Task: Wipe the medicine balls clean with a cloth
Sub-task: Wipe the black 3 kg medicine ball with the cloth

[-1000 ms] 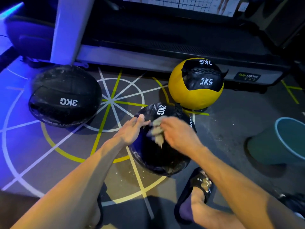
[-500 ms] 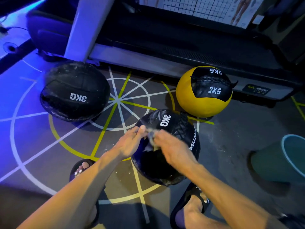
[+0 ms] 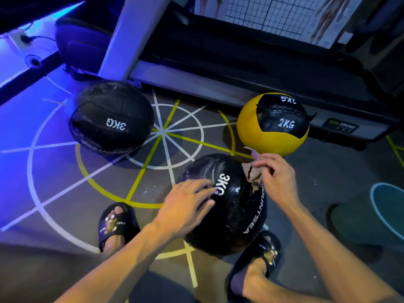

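Observation:
A black 3KG medicine ball [image 3: 236, 206] sits on the floor between my feet. My left hand [image 3: 185, 208] lies flat on its left side, fingers spread over the 3KG print. My right hand [image 3: 276, 180] pinches a crumpled brownish cloth [image 3: 251, 173] against the ball's upper right edge. A second black 3KG ball [image 3: 111, 119] rests at the far left. A yellow and black 2KG ball [image 3: 273, 125] stands just beyond my right hand.
A treadmill base [image 3: 240, 88] runs along the back behind the balls. A teal bucket [image 3: 387, 211] stands at the right. My feet in black slides [image 3: 118, 224] [image 3: 260, 256] flank the near ball. White and yellow lines mark the floor [image 3: 161, 132].
My right hand carried the cloth from the ball's top middle to its upper right edge. My left hand shifted from the ball's top edge to lie flat on its left side. The view moved closer.

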A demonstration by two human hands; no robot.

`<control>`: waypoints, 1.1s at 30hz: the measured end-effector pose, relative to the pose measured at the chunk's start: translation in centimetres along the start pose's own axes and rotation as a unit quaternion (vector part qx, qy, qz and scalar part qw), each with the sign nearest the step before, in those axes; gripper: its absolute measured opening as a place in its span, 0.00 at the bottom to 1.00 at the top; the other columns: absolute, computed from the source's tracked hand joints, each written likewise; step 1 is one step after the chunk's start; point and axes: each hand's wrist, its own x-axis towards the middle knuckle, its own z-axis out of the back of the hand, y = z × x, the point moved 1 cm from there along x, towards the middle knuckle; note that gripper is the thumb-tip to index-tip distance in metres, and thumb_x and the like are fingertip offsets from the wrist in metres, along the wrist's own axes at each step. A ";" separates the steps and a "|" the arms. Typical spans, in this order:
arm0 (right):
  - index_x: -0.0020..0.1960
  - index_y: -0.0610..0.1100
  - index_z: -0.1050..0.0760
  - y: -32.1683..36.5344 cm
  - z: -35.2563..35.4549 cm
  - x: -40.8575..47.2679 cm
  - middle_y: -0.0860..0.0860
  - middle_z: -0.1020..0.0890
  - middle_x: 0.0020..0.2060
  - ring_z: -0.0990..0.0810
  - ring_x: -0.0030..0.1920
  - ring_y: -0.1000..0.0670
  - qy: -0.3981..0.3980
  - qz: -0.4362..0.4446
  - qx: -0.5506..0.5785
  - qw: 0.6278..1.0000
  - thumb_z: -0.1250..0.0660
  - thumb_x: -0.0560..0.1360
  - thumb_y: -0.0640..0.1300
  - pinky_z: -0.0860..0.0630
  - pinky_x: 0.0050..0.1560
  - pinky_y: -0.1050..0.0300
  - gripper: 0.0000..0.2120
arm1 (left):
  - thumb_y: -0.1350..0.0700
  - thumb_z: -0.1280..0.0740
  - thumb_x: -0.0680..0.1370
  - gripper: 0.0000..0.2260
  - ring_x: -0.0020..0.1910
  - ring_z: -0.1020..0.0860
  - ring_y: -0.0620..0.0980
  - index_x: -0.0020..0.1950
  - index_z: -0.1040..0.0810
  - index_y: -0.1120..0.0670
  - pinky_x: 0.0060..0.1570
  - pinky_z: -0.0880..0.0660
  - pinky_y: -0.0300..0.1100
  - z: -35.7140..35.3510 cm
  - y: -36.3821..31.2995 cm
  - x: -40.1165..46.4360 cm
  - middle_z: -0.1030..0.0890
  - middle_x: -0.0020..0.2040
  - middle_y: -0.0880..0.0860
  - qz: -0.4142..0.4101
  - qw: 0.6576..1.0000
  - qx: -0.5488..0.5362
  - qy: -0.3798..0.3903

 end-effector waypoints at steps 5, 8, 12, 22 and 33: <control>0.45 0.48 0.16 1.5 0.9 0.0 0.55 0.20 0.51 0.24 0.51 0.65 -0.056 0.014 0.023 0.998 0.27 0.75 0.42 0.31 0.51 0.74 0.02 | 0.41 0.36 0.81 0.29 0.80 0.39 0.50 0.81 0.36 0.44 0.76 0.37 0.52 -4.2 -3.4 -1.1 0.41 0.83 0.45 -0.042 0.994 0.073 0.063; 0.52 0.48 0.21 1.0 1.6 0.8 0.53 0.20 0.51 0.24 0.50 0.59 -0.009 0.001 0.006 1.000 0.26 0.73 0.38 0.27 0.54 0.61 0.10 | 0.42 0.31 0.79 0.34 0.81 0.42 0.50 0.82 0.41 0.44 0.76 0.38 0.53 -5.4 -3.7 -1.9 0.45 0.84 0.46 -0.027 0.993 0.094 0.067; 0.67 0.48 0.24 0.0 2.3 2.1 0.53 0.20 0.52 0.22 0.50 0.53 0.041 -0.105 0.011 0.994 0.26 0.73 0.37 0.28 0.48 0.64 0.24 | 0.31 0.30 0.72 0.38 0.79 0.36 0.51 0.78 0.31 0.46 0.70 0.28 0.55 -6.1 -4.7 -2.1 0.36 0.81 0.47 0.007 0.994 0.098 0.049; 0.57 0.39 0.19 1.8 2.7 4.2 0.43 0.15 0.45 0.15 0.38 0.51 0.263 -0.228 0.341 0.873 0.28 0.73 0.31 0.21 0.34 0.61 0.13 | 0.21 0.37 0.67 0.42 0.78 0.35 0.55 0.68 0.23 0.51 0.71 0.35 0.69 -7.0 -4.9 -2.8 0.32 0.78 0.50 0.080 0.991 0.103 0.002; 0.44 0.51 0.18 1.1 -1.4 5.9 0.53 0.16 0.45 0.20 0.46 0.54 0.192 -0.027 0.062 0.979 0.25 0.73 0.35 0.23 0.49 0.58 0.11 | 0.29 0.31 0.67 0.38 0.76 0.34 0.57 0.68 0.22 0.53 0.73 0.35 0.65 -6.4 -1.7 -2.4 0.30 0.75 0.52 0.074 0.988 0.132 -0.012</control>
